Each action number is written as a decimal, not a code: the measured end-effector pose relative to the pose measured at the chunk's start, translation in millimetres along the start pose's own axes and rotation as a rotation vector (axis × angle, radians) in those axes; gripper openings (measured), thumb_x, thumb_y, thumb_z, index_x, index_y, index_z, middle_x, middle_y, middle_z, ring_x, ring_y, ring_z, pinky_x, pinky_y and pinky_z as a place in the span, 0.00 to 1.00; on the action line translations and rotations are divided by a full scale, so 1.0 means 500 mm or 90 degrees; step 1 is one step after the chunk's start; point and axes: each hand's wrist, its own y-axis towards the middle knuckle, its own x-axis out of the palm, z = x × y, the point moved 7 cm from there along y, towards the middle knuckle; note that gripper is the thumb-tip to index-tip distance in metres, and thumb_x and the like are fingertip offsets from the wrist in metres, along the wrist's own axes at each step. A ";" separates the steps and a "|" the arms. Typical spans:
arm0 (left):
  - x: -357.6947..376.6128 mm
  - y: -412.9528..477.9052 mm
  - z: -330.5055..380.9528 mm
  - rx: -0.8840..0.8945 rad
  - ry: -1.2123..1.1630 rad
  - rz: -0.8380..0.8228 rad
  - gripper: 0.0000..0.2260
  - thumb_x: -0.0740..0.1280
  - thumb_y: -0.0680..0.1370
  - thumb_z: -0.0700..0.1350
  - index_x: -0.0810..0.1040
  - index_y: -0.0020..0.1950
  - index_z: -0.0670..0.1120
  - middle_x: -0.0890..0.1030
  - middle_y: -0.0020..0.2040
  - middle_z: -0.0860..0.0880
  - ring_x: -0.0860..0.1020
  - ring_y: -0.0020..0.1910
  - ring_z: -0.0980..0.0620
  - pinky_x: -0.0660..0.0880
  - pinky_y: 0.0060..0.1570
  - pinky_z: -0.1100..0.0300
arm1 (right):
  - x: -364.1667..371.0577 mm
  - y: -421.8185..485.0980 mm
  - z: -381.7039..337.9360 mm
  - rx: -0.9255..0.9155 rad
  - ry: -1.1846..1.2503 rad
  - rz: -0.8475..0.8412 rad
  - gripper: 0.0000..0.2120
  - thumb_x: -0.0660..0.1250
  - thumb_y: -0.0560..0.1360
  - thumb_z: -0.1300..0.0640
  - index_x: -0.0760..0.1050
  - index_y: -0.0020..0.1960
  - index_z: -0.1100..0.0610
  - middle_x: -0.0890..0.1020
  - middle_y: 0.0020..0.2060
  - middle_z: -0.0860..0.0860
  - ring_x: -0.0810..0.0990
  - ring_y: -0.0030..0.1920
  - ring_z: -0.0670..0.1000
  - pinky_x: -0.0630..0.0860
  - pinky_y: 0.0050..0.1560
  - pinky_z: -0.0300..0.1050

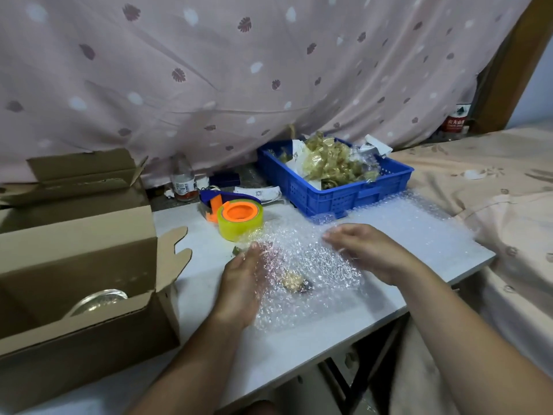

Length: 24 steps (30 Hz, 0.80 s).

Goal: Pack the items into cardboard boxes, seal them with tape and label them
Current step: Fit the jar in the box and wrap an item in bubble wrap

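A sheet of bubble wrap (pixel 389 223) lies across the white table (pixel 203 280), folded over a small golden item (pixel 294 281) near its front left part. My left hand (pixel 244 283) lies flat with straight fingers along the wrap's left edge. With its fingers stretched out, my right hand (pixel 365 250) hovers low over the wrap to the right of the item. An open cardboard box (pixel 89 265) stands at the left with a clear round object (pixel 98 301) inside. A yellow tape roll on an orange-and-blue dispenser (pixel 239 220) sits behind my left hand.
A blue crate (pixel 344 196) of golden packets stands at the back right of the table. A bottle (pixel 182 181) and small papers lie behind the tape. A patterned curtain hangs behind, and a bed with beige cover (pixel 493 190) adjoins the table's right edge.
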 end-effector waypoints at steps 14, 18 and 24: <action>0.008 -0.014 0.010 -0.015 -0.028 -0.015 0.12 0.56 0.82 0.49 0.76 0.49 0.45 0.81 0.44 0.48 0.80 0.40 0.55 0.72 0.45 0.60 | -0.004 0.001 -0.029 -0.121 -0.040 0.071 0.17 0.53 0.82 0.47 0.66 0.69 0.41 0.68 0.62 0.38 0.65 0.62 0.41 0.61 0.61 0.43; 0.010 -0.016 0.010 -0.020 -0.035 -0.025 0.14 0.53 0.82 0.53 0.74 0.54 0.46 0.81 0.48 0.50 0.79 0.49 0.53 0.72 0.55 0.56 | -0.015 0.006 -0.023 -0.112 0.031 0.134 0.14 0.53 0.82 0.48 0.70 0.66 0.43 0.69 0.66 0.42 0.65 0.66 0.44 0.62 0.63 0.45; 0.001 -0.010 0.009 -0.006 -0.053 -0.005 0.11 0.58 0.82 0.42 0.77 0.43 0.42 0.82 0.33 0.51 0.79 0.35 0.52 0.77 0.37 0.61 | -0.030 0.016 0.003 -0.031 0.057 0.156 0.22 0.58 0.80 0.47 0.68 0.71 0.56 0.68 0.71 0.51 0.68 0.69 0.54 0.63 0.71 0.53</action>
